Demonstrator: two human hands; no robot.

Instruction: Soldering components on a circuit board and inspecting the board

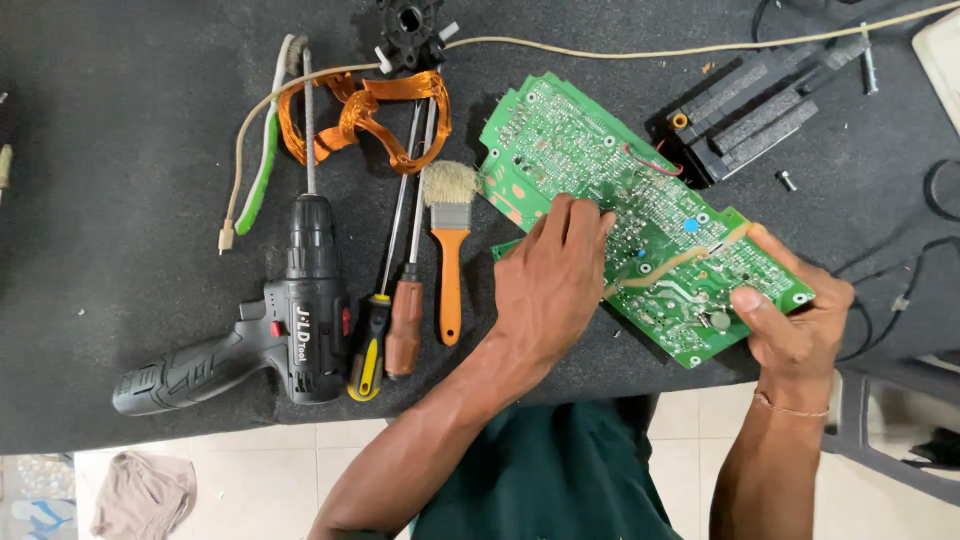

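Fingers of my left hand (pixel 548 285) are pressing flat, holding nothing, on the green rectangular circuit board (pixel 640 215) while my right hand (pixel 795 320) is pinching its corner above the dark counter (pixel 120 160).

Left hand (pixel 550 285) covers the circuit board's (pixel 640 215) near-left corner, and a second green board (pixel 505 248) peeks out beneath it, mostly hidden. At three o'clock the right hand (pixel 795 320) masks the board's end. The white object (pixel 942 50) at one o'clock is cut off by the frame.
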